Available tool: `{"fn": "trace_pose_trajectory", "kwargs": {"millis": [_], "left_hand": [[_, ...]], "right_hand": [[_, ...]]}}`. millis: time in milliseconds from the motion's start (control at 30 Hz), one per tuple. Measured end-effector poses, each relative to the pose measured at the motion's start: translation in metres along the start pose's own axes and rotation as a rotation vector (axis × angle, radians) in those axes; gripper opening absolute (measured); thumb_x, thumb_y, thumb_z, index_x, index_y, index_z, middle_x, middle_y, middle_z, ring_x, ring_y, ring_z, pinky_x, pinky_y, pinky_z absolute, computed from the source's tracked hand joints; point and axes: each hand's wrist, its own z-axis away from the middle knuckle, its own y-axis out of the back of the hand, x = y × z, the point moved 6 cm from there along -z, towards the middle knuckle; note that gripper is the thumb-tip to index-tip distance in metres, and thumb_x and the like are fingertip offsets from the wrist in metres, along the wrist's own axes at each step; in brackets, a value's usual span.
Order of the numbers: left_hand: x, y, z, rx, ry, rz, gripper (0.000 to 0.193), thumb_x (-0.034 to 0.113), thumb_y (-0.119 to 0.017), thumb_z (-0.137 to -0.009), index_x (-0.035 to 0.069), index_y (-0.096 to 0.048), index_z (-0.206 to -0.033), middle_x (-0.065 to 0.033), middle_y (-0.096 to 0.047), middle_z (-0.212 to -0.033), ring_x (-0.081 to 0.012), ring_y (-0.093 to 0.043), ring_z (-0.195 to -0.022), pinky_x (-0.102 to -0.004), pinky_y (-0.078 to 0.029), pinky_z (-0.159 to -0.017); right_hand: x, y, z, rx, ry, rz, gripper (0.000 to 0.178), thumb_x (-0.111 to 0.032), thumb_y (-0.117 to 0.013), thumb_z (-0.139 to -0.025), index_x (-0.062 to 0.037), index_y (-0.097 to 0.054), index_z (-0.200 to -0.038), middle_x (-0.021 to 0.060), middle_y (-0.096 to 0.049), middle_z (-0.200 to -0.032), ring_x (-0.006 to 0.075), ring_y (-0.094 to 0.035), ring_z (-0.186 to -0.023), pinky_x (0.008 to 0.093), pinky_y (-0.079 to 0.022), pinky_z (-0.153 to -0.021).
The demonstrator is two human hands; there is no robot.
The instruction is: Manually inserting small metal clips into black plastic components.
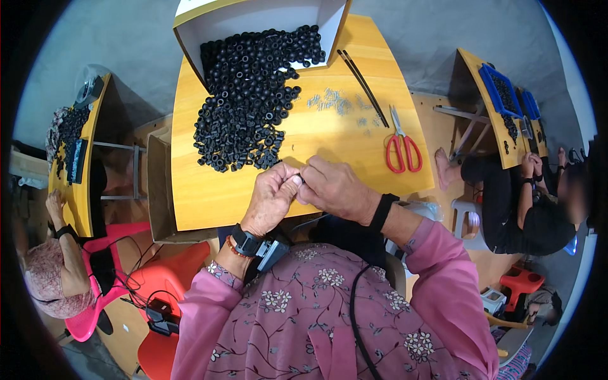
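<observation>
Both hands meet just above the near edge of the yellow table. My left hand pinches a small black piece between thumb and finger. From the other side, my right hand closes its fingers on the same piece, which is mostly covered by the fingertips. Beyond them lies a big heap of small black ring-shaped pieces, spilling out of a tipped white-lined box. Red-handled scissors rest to the right of my hands.
Two thin black sticks and scattered tiny clear or silvery bits lie on the table's right half. A cardboard box stands at its left side. Co-workers sit at a left table and a right table; a red chair is near.
</observation>
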Motion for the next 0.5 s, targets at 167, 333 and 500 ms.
{"fn": "trace_pose_trajectory", "kwargs": {"millis": [167,333,500], "left_hand": [[-0.008,-0.001,-0.002,-0.009,0.034,0.139,0.015,0.010,-0.051,-0.103,-0.002,-0.060,-0.103,-0.0061,-0.066,-0.084,-0.0130,-0.063,-0.074,-0.0269,-0.053,-0.072],[-0.012,-0.001,-0.002,-0.036,0.053,0.261,0.016,0.013,-0.051,-0.103,-0.001,-0.057,-0.102,-0.0093,-0.067,-0.086,-0.0157,-0.065,-0.074,-0.0290,-0.055,-0.074],[-0.013,-0.001,-0.003,-0.013,0.052,0.308,0.014,0.014,-0.050,-0.103,0.001,-0.056,-0.099,-0.0090,-0.066,-0.087,-0.0155,-0.064,-0.076,-0.0282,-0.054,-0.076]], "right_hand": [[0.007,0.001,0.001,-0.023,-0.079,-0.091,0.021,-0.019,-0.068,-0.085,-0.0043,-0.054,-0.091,0.0109,-0.053,-0.085,0.0311,-0.060,-0.073,0.0406,-0.051,-0.062],[0.000,0.006,-0.001,-0.035,-0.091,-0.074,0.021,-0.020,-0.069,-0.086,-0.0046,-0.056,-0.093,0.0107,-0.054,-0.085,0.0311,-0.061,-0.078,0.0415,-0.052,-0.064],[0.004,0.005,-0.002,-0.003,-0.134,-0.174,0.022,-0.021,-0.069,-0.087,-0.0042,-0.058,-0.098,0.0121,-0.057,-0.088,0.0324,-0.062,-0.081,0.0421,-0.052,-0.068]]}}
